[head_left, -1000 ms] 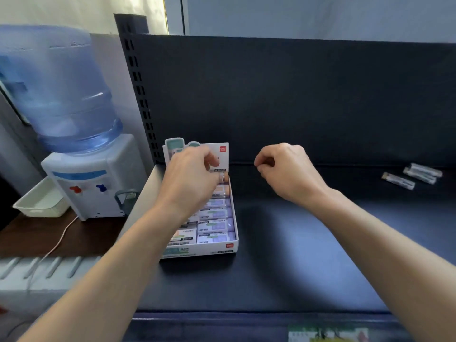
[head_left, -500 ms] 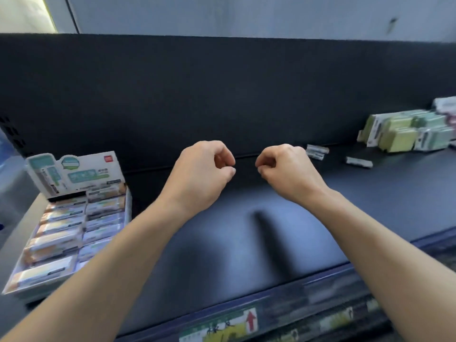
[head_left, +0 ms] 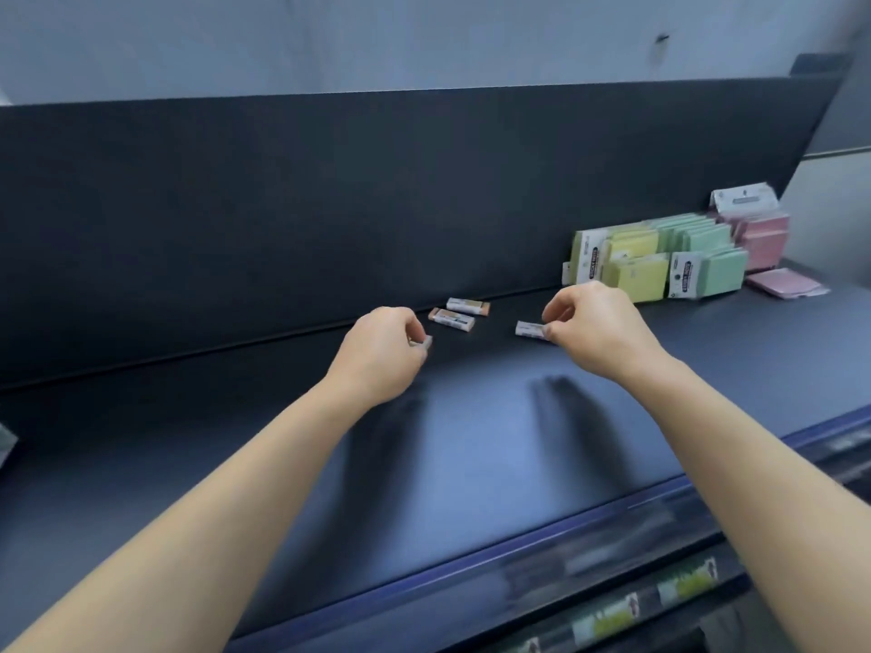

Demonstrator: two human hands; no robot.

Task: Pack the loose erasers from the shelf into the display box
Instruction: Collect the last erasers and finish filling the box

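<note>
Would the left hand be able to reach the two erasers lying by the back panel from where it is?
Probably yes. The left hand sits just short of the two erasers with only bare shelf between, though its fingers already seem closed on a small eraser.

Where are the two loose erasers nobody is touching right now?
In the head view, the two untouched erasers lie side by side near the shelf's back edge, between the left hand and right hand, left of the sticky-note packs.
</note>
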